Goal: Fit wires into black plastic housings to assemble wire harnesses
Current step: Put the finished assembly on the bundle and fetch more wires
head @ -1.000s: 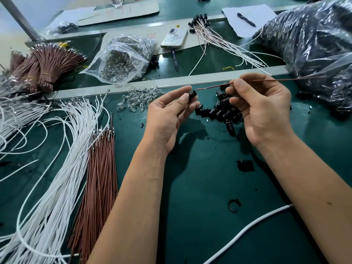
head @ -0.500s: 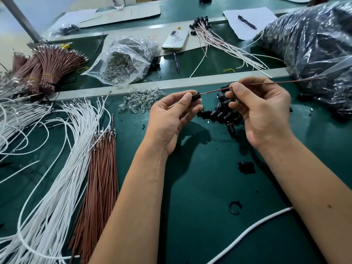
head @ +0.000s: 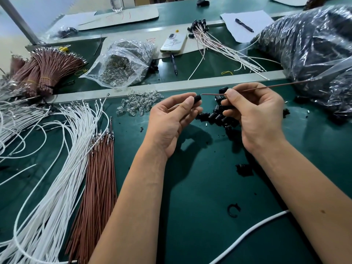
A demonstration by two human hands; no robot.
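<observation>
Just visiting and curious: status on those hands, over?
Left hand pinches black housing. Right hand pinches brown wire, tip just short of housing. Nothing between them.

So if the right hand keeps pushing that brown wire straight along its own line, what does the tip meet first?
Most likely the black housing pinched in the left hand. The brown wire, pinched by the right hand, ends just short of it, with only a small gap; depth alignment is unclear.

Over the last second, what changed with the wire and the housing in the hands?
The right hand swung the brown wire so its tip came close to the black housing, still just short of it. The left hand kept pinching the housing. Neither hand let go.
</observation>
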